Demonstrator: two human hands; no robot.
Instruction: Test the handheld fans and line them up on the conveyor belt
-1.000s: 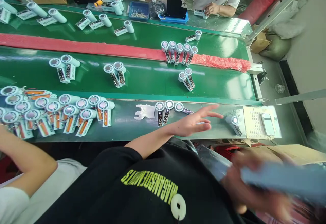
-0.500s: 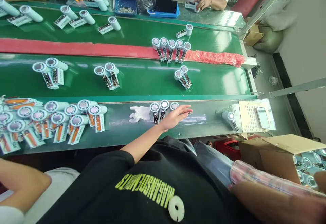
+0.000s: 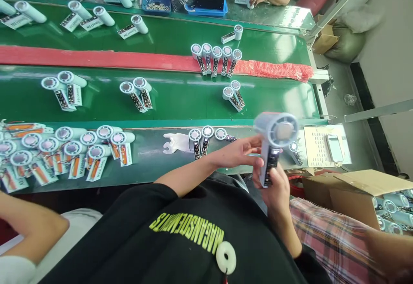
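Note:
A pale blue handheld fan (image 3: 280, 130) is held up above the front edge of the bench, its round head uppermost and a dark circuit board bare along its handle. My right hand (image 3: 276, 187) is wrapped round the lower handle. From the left, my left hand (image 3: 237, 151) pinches the same fan where handle and head meet, thumb on the handle's side. Two fans (image 3: 207, 132) with exposed boards stand on the bench left of my hands, and another fan (image 3: 220, 134) lies beside them. A white plastic piece (image 3: 177, 143) rests further left.
Fans with orange parts in their handles (image 3: 73, 148) crowd the bench at left. Several fans stand on the green conveyor (image 3: 180, 99), split by a red strip (image 3: 129, 61). Phone (image 3: 334, 148), paper sheet and carton (image 3: 351, 193) are at right. Co-workers sit opposite and on both sides.
My right hand has come up from the blurred lower right, and a fan is now held before me. My left hand has moved right from the bench onto that fan.

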